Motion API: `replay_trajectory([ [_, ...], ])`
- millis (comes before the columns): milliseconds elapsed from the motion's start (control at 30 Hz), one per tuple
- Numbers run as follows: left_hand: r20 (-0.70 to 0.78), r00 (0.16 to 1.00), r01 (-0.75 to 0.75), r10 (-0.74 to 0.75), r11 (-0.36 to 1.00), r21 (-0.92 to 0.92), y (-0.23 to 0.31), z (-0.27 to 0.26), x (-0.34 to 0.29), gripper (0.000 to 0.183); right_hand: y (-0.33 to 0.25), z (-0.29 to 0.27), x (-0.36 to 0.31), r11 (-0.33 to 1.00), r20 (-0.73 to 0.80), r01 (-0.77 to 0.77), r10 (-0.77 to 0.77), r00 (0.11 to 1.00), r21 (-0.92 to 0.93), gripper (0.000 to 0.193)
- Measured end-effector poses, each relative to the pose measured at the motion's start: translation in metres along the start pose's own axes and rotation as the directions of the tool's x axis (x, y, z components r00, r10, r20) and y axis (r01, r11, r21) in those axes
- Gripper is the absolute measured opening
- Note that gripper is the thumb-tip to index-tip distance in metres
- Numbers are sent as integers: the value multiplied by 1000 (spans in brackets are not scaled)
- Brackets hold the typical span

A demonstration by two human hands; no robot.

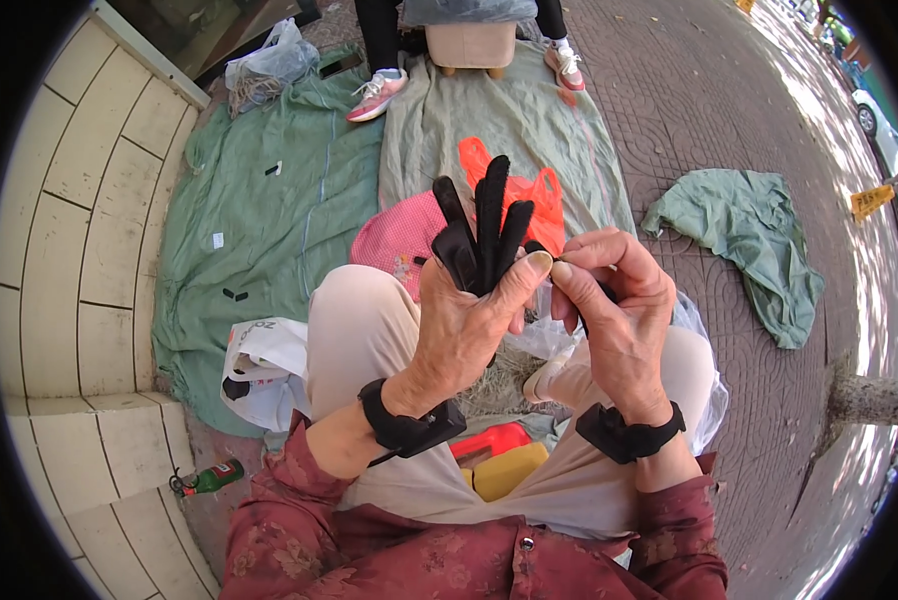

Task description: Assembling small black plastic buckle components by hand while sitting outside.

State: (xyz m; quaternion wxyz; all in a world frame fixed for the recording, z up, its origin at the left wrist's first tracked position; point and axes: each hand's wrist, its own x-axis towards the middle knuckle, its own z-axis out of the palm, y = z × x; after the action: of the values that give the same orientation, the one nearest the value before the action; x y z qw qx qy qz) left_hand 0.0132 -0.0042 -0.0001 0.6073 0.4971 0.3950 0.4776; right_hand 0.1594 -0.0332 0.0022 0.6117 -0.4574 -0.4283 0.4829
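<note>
Several black, fuzzy-edged strips fan upward out of my left hand, whose fingers are closed around their lower ends. One strip on the left has a smooth, shiny face. My right hand pinches the tip of another black strip between thumb and forefinger. Both thumbs nearly meet there, in front of my chest. The rest of that strip is mostly hidden by the hands. Each wrist wears a black band with a small box.
Beyond my knees lie a pink dotted cloth item and an orange plastic bag on green sheets. A white bag and a green bottle are at my left, beside a tiled wall. Another person's shoes are ahead.
</note>
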Motion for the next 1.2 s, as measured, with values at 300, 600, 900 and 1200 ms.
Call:
replay_trajectory([
  [300, -38, 995, 93, -96, 993, -76, 1, 1, 3, 21, 9, 1, 3, 994, 0, 23, -23, 1000, 109, 7],
  [600, -125, 986, 102, -107, 994, -49, -2, 4, 3, 19, 7, 3, 1, 997, -18, -5, 7, 1000, 82, 9],
  [900, -57, 998, -22, 27, 995, 95, 0, 5, 0, 15, 6, -1, 0, 976, 27, -97, 94, 995, 195, 9],
  [1200, -67, 994, 86, -87, 996, -19, -2, 1, 3, 16, 8, -2, 3, 896, 86, -268, 254, 963, 353, 6],
])
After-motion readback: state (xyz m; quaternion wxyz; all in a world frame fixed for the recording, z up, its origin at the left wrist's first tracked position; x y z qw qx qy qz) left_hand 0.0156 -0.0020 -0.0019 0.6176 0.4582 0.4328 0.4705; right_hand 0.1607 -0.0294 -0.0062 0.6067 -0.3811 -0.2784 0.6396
